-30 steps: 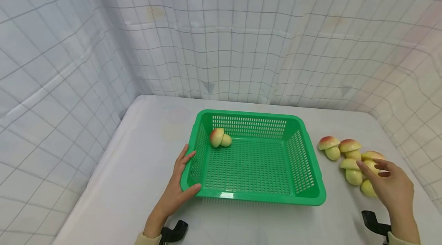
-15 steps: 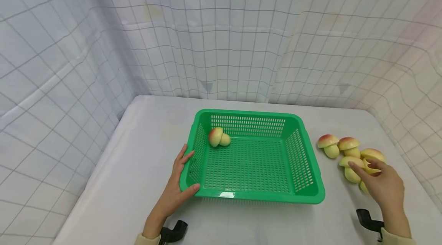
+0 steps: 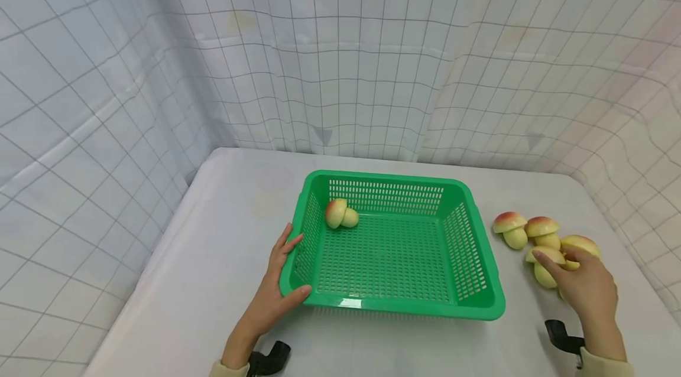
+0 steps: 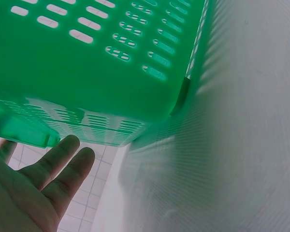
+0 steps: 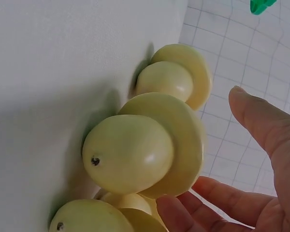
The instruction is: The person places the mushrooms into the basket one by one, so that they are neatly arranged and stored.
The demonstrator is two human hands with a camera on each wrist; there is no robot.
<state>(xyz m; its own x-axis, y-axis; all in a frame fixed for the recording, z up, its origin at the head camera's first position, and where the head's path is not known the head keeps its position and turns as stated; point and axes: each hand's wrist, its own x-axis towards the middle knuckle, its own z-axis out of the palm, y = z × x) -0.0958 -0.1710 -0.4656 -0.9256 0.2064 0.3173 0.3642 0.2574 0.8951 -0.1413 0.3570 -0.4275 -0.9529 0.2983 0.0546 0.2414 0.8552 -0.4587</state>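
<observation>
My left hand [image 3: 272,288] rests on the near-left corner of the green plastic basket [image 3: 404,306], fingers spread along the left rim and thumb over the front rim. Seen from the left wrist, its fingers extend straight beside the slotted wall. On the right, my right hand [image 3: 587,291] reaches over a cluster of toy mushrooms. It is nearest to a pale yellow mushroom [image 3: 544,275]. In the right wrist view, fingertips sit right at the edge of that mushroom's cap [image 5: 191,135], while the thumb [image 5: 256,116] stays apart from it. The hand covers part of the cluster.
One red-capped mushroom [image 3: 336,213] lies inside the basket at its back left. Two more, a left one [image 3: 509,222] and its neighbour [image 3: 541,226], stand behind the cluster. White gridded curtains [image 3: 340,70] hang around the white table [image 3: 223,235].
My right hand has shifted left and come closer to the pale mushroom, its thumb now over the cap's left side in the head view. My left hand keeps its place on the basket.
</observation>
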